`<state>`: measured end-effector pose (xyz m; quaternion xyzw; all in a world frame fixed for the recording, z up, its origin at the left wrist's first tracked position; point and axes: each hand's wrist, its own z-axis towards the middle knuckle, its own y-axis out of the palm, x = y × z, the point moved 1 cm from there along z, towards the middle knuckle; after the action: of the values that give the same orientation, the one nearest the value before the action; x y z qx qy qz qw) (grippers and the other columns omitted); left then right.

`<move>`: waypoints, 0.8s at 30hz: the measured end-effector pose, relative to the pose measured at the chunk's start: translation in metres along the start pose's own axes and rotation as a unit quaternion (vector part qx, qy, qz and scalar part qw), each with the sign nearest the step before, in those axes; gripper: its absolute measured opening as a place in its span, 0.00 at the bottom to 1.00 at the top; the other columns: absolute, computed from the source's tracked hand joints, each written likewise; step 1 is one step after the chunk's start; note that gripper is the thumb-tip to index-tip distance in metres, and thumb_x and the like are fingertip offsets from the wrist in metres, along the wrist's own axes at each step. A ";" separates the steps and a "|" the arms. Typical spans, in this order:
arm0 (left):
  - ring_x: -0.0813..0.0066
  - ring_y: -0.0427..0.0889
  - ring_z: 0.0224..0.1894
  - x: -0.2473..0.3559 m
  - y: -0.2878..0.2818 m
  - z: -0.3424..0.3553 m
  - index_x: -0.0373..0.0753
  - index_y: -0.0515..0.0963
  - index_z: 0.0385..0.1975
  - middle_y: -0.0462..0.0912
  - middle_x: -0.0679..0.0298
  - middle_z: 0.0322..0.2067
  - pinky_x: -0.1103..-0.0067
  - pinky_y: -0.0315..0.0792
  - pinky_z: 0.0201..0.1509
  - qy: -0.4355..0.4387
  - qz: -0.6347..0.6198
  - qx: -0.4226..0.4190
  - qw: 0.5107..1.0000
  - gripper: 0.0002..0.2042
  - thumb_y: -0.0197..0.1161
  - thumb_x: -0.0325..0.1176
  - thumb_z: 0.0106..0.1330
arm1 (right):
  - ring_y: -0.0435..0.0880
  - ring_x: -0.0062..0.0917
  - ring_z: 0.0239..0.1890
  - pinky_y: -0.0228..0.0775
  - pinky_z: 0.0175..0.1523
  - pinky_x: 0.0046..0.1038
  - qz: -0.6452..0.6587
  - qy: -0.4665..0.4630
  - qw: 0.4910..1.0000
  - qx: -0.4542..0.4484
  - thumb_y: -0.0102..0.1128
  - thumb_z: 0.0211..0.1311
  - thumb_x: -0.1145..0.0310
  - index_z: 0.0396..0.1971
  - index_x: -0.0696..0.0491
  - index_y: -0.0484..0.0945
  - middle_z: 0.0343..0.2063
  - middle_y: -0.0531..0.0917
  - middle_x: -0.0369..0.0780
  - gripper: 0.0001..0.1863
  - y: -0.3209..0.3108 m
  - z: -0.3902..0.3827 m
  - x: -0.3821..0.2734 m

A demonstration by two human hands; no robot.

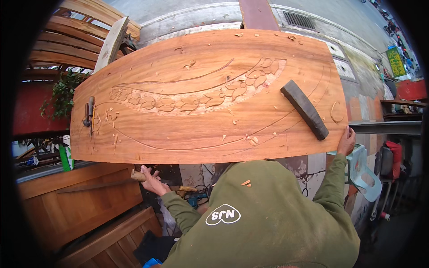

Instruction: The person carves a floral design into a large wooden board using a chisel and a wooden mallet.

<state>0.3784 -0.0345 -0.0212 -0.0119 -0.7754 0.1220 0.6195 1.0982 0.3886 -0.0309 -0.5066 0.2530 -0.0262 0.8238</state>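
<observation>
A broad wooden board [192, 134] lies in front of me, with a carved floral band and curved grooves, scattered shavings, a dark heavy block [304, 110] at its right and several slim carving tools [90, 111] at its left end. My right hand [346, 142] is closed on the board's lower right edge. My left hand [153, 181] is just below the lower left edge, its fingers partly curled at a short pale wooden handle [137, 175], which it seems to hold; the handle's other end is unclear.
Slatted wooden pieces [71, 35] and a leafy plant [60, 96] stand at upper left, wooden panels [85, 198] at lower left. A pale plastic stool [364, 176] and dark metal rail [384, 127] are at right. Power tools and cords [196, 196] lie below the board.
</observation>
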 end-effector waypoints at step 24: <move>0.52 0.89 0.44 0.066 0.251 -0.281 0.44 0.80 0.58 0.85 0.59 0.48 0.65 0.84 0.45 0.533 0.291 -0.423 0.672 0.26 0.74 0.26 0.56 | 0.85 0.42 0.52 0.75 0.61 0.43 0.201 -0.369 0.898 -0.128 0.75 0.66 0.54 0.64 0.51 0.81 0.50 0.86 0.44 0.30 -0.042 -0.085 -0.165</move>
<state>0.6009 0.2693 0.0479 -0.5607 -0.2393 -0.0725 0.7894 0.9258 0.3478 0.0391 -0.5191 0.0288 0.3615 0.7740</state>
